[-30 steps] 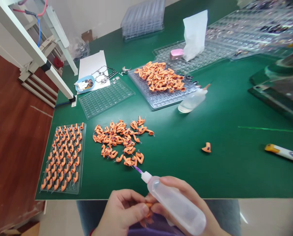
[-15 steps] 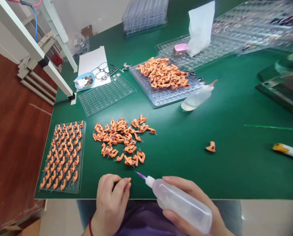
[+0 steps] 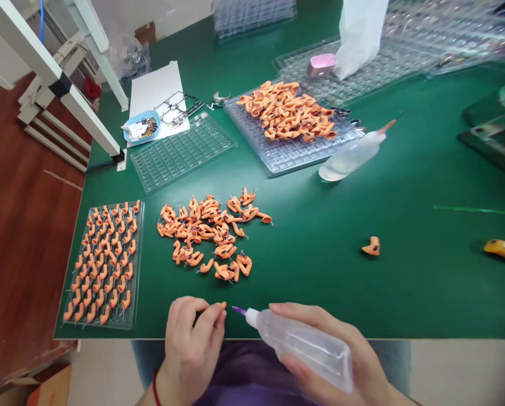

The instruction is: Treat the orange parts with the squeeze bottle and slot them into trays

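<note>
My left hand (image 3: 193,344) pinches a small orange piece (image 3: 224,305) at the front edge of the green table. Beside it, my right hand (image 3: 341,349) is wrapped round a translucent squeeze bottle (image 3: 305,345), whose purple needle tip points left, just short of the orange piece. Behind my hands lies a loose heap of orange curved parts (image 3: 210,228) with thin wires. At the left, a clear tray (image 3: 137,259) holds rows of similar parts. One single orange part (image 3: 372,246) rests apart on the right.
Farther back are an empty clear tray (image 3: 180,155), a blue dish (image 3: 141,126), stacked trays (image 3: 273,163) under an orange pile, a second bottle (image 3: 348,158) and a pink box (image 3: 321,65). A yellow-and-white tool (image 3: 504,250) lies far right. A white post (image 3: 89,121) stands at the left.
The bottle in my right hand has moved slightly left and its needle tip is lower, nearly level with the orange piece. The view has shifted a little. My left hand keeps its pinch.
</note>
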The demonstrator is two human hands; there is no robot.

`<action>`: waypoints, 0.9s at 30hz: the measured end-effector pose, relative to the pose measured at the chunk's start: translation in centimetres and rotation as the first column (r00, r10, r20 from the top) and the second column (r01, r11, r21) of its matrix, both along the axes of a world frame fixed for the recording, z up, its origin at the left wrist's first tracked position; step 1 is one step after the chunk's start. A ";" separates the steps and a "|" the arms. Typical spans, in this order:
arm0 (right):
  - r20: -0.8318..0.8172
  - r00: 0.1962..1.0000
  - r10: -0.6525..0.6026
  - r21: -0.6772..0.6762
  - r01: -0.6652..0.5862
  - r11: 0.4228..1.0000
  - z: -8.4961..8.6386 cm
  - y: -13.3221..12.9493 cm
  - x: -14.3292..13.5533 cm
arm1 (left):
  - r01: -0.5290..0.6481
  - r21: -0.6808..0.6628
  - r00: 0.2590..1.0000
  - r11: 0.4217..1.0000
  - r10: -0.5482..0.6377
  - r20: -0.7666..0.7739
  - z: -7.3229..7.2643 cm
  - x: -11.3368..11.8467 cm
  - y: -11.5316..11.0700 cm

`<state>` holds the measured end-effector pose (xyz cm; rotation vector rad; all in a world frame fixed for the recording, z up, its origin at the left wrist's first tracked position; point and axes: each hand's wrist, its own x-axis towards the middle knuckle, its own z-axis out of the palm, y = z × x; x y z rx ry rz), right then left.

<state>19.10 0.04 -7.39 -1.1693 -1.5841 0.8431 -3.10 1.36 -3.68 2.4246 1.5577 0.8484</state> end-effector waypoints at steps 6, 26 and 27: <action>0.028 1.000 0.000 0.010 0.000 1.000 0.2 0.1 -0.1 | 0.005 0.014 1.000 1.000 -0.005 0.003 -0.1 0.1 0.1; 0.079 0.997 -0.006 0.033 0.003 0.999 -0.2 -0.1 -0.1 | 0.025 0.055 0.999 0.998 -0.027 0.033 -0.1 0.2 0.2; 0.079 0.997 -0.003 0.033 0.001 0.999 -0.2 -0.1 -0.1 | 0.024 0.053 0.999 0.998 -0.026 0.035 -0.1 0.2 0.2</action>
